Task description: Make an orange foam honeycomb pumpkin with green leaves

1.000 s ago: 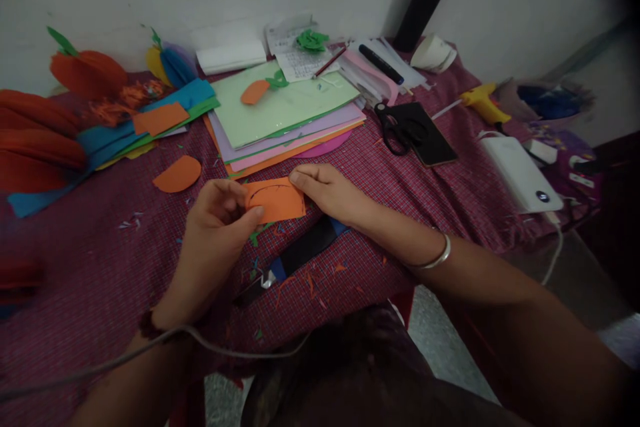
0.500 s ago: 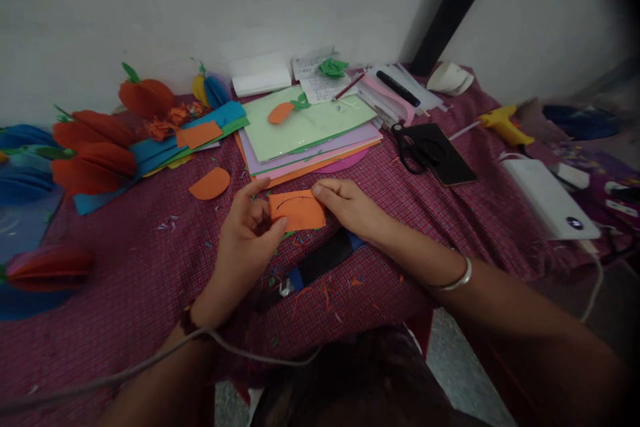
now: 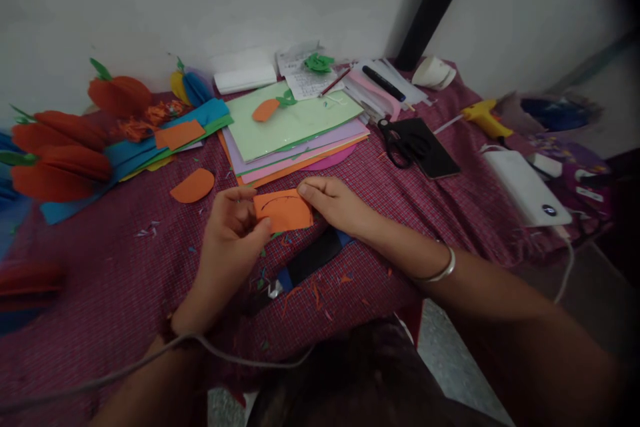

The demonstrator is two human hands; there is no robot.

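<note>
Between my two hands is a small orange piece of paper [image 3: 285, 212] with a dark curved line drawn on it. My left hand [image 3: 234, 230] pinches its left edge, thumb in front and fingers behind. At the upper right corner, my right hand [image 3: 335, 203] grips it between thumb and fingers. A bit of green shows beneath the piece's lower edge. To the left of my left hand, an orange half-round cutout [image 3: 193, 185] lies on the cloth. Below the held paper lies a dark blue and black strip-like object [image 3: 315, 259], partly hidden by my hands.
A stack of coloured sheets [image 3: 295, 123] lies behind my hands. Black scissors [image 3: 400, 147] rest by a dark notebook [image 3: 435, 159], with a yellow glue gun [image 3: 486, 118] and white power bank [image 3: 527, 188] farther right. Orange paper pumpkins [image 3: 65, 170] stand left. A cable [image 3: 250, 361] crosses my left wrist.
The whole scene has shifted slightly left in view as the head turned. Both hands keep their hold on the orange paper, which looks much the same.
</note>
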